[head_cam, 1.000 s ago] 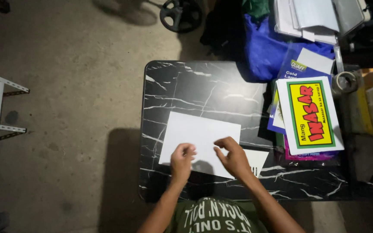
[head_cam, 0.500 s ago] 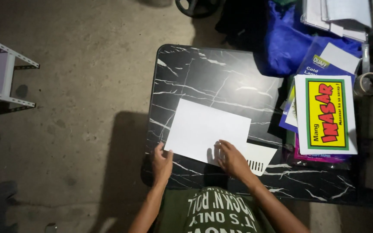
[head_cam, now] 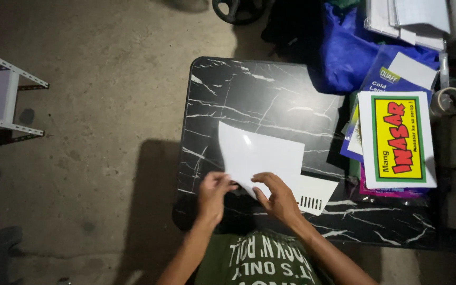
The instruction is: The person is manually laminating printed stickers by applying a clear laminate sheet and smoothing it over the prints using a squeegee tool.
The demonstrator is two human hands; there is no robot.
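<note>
Gripping a white sheet (head_cam: 257,155) at its near edge, left hand (head_cam: 212,195) & right hand (head_cam: 278,198) pinch it above the black marble worktop (head_cam: 259,89); yellow-red sign (head_cam: 397,138) lies nearby at right.

- Your work surface is a black table (head_cam: 249,100) with white marble-like veining, standing on a grey concrete floor (head_cam: 91,105).
- A white sheet (head_cam: 262,155) lies near your edge of the table, with its left corner curling up off the top.
- Just to its right a second white sheet (head_cam: 315,192) with a small barcode pokes out, partly under the first.
- Along the right edge you have a stack of printed sheets; the top one is a white-bordered sign (head_cam: 397,138) with a yellow panel and red lettering.
- Purple and blue papers (head_cam: 352,142) stick out from beneath that sign.
- The far half of the tabletop shows only its veined surface.
</note>
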